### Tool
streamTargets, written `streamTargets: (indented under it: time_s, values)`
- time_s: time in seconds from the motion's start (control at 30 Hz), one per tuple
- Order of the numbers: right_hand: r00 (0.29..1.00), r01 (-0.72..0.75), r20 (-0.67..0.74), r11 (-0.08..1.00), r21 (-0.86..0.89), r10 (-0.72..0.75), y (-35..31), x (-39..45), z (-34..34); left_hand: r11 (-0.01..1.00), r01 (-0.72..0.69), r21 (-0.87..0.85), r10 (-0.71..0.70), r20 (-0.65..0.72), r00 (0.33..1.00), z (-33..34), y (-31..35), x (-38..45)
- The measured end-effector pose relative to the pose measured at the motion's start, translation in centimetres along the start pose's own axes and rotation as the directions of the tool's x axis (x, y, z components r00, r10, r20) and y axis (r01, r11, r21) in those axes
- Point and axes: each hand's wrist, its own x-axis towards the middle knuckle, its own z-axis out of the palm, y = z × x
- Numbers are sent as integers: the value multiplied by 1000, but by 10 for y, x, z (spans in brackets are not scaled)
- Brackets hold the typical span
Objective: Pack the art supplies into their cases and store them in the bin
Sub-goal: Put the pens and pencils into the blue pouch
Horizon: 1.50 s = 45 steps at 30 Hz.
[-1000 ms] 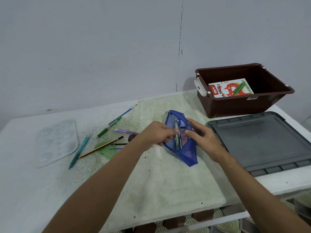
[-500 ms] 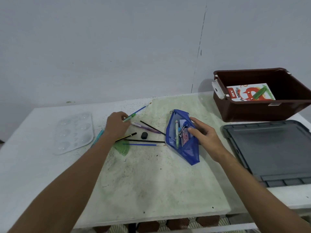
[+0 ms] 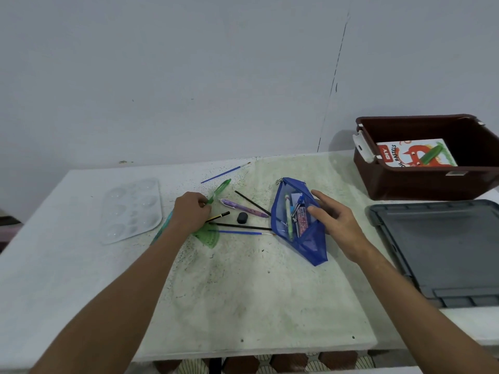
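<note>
Pale grey wall is seen behind a white table (image 3: pixel 48 265) whose middle is covered by a green-stained sheet (image 3: pixel 243 292). Near the sheet's far half a blue mesh pencil case (image 3: pixel 302 238) is laid with its zip end pointing away and its mouth gaping; several pens and a small patterned item are seen inside it. The right hand (image 3: pixel 334 222) is held at the case's right edge with the fingers spread and fairly straight, the fingertips touching or just over the mesh; nothing is clasped in it. The left hand (image 3: pixel 190 211) is curled over the near end of a green pen (image 3: pixel 220 190), which is pinched between thumb and fingers while its far end rests on the sheet. Between the two hands are scattered a purple pen (image 3: pixel 243 207), a black eraser (image 3: pixel 242 217), a yellow-and-black pencil (image 3: pixel 219 216), two thin black brushes (image 3: pixel 252 203) and a blue-handled brush (image 3: pixel 237 232). A green protractor (image 3: pixel 209 237) is partly covered by the left wrist, and a teal pen (image 3: pixel 164 225) is seen just behind that arm. Another blue brush (image 3: pixel 225 172) is laid further back. A clear paint palette (image 3: pixel 132 209) is set at the left. At the far right a brown bin (image 3: pixel 421 182) is seen holding a box of oil pastels (image 3: pixel 415 153), with a grey lid (image 3: pixel 442 252) lying flat in front of it.
</note>
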Motion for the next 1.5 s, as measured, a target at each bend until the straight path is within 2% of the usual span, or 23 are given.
streamTargets:
  time_s: [0.07, 0.17, 0.3, 0.4, 0.47, 0.67, 0.8, 0.87, 1.0, 1.1, 1.2, 1.3, 1.5]
  values:
    - [1000, 4, -8, 1000, -3, -4, 0, -1, -1, 996, -11, -94, 8, -33, 999, -2, 8, -11]
    - [1000, 1, -15, 1000, -5, -1, 0, -1, -2, 970, -12, -242, 14, 4, 1000, -5, 26, -29]
    - [1000, -2, -13, 1000, 11, 2, 0, -2, -2, 928, -3, -373, 72, 173, 982, -5, 55, -50]
    - [1000, -2, -11, 1000, 31, 3, 0, -2, -1, 899, 74, -431, 87, 344, 935, 3, 72, -55]
    - [1000, -3, -13, 1000, 23, 3, 0, -2, 0, 898, 108, -426, 82, 405, 911, 10, 82, -54]
    - [1000, 14, -6, 999, 42, -13, -1, -2, 3, 884, 79, -460, 103, 356, 929, 37, 105, -53]
    - [999, 31, -9, 998, 47, -31, 1, -1, 2, 876, 72, -477, 158, 424, 892, 42, 111, -58]
    - [1000, 23, -9, 999, 44, -22, 1, -1, 1, 879, 48, -474, 176, 417, 892, 40, 108, -57]
    - [1000, 11, -3, 999, 43, -11, 1, -1, -2, 935, -55, -351, 160, 278, 947, 30, 89, -40]
    - [1000, 9, 0, 999, 37, -9, 1, -1, -3, 985, -149, -88, 162, 165, 973, 19, 65, -16]
    - [1000, 1, -7, 1000, 29, -1, 1, -1, -3, 952, -250, 178, 201, 252, 947, 14, 43, 9]
    - [1000, 2, -4, 999, 39, -2, 2, -1, -4, 943, -283, 176, 207, 357, 911, 7, 37, 19]
    - [1000, 11, 3, 1000, 15, -11, 5, 0, -7, 897, -356, 264, 230, 409, 883, 9, 37, 18]
